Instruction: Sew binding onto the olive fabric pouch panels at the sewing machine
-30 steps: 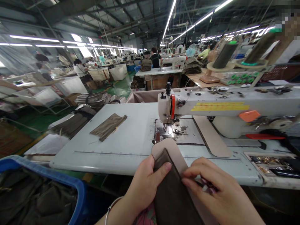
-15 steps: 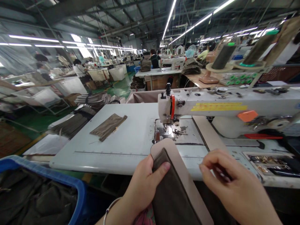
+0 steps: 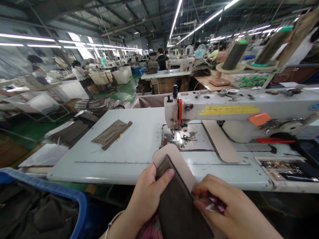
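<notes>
My left hand (image 3: 151, 192) grips a dark brown fabric piece (image 3: 178, 205) laid on a beige rounded panel (image 3: 170, 151), its thumb pressed on the fabric. At the right long edge of these layers, my right hand (image 3: 229, 205) has its fingers closed in a pinch on the panel's edge. Something pinkish and shiny shows between its fingers, too unclear to name. Both pieces are held before the table's front edge. Just beyond them is the sewing machine (image 3: 216, 108), its needle area over a metal plate (image 3: 199, 144).
Another beige panel (image 3: 224, 146) lies under the machine arm. A small brown fabric piece (image 3: 112, 132) rests on the white table (image 3: 142, 132). Blue basket (image 3: 83, 205) with dark fabric stands at left. A tray (image 3: 274, 176) of metal parts sits right; thread cones (image 3: 235, 56) stand behind.
My right hand has moved left and down from beside the layers to their right edge. My left hand keeps its grip. The whole view has shifted slightly.
</notes>
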A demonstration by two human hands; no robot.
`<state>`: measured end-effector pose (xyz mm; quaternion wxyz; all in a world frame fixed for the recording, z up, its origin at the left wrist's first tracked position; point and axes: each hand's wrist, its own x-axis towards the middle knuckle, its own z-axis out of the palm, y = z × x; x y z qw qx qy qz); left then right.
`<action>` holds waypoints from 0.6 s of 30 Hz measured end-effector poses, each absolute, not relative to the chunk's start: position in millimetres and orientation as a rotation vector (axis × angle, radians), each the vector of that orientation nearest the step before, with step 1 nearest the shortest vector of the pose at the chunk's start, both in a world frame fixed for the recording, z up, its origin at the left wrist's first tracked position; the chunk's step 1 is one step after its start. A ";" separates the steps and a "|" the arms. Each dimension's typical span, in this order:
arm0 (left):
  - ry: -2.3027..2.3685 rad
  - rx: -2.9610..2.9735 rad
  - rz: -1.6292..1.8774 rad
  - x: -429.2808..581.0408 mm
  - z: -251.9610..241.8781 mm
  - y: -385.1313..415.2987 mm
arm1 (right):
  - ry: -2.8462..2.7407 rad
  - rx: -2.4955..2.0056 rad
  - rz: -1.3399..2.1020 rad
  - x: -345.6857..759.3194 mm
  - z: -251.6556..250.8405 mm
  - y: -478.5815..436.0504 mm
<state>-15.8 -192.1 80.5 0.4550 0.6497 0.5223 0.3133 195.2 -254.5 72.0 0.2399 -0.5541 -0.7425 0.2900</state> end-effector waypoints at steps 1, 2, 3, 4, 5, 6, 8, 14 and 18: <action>1.287 1.600 0.776 -15.7 80.5 -192.0 | -2.025 -1.524 0.769 192.8 70.5 -254.2; 1.283 1.593 0.778 -15.7 80.4 -191.9 | -2.008 -1.533 0.747 191.3 69.2 -254.0; 1.277 1.581 0.782 -15.7 80.1 -191.7 | -1.976 -1.547 0.727 191.1 68.5 -254.0; 1.267 1.562 0.787 -15.8 79.6 -191.4 | -1.930 -1.566 0.715 192.3 68.5 -254.0; 1.256 1.536 0.792 -16.1 79.0 -191.1 | -1.867 -1.591 0.711 194.9 69.3 -254.2; 1.243 1.507 0.795 -16.5 78.3 -190.8 | -1.791 -1.619 0.722 198.4 70.8 -254.5; 1.227 1.454 0.798 -17.3 76.9 -190.2 | -1.653 -1.657 0.805 205.8 75.2 -254.9; 1.233 1.448 0.848 -17.2 76.8 -189.3 | -1.599 -1.549 1.261 197.3 78.7 -253.3; 1.297 1.451 0.874 -20.0 76.5 -190.7 | -1.653 -1.546 1.381 183.8 70.7 -255.0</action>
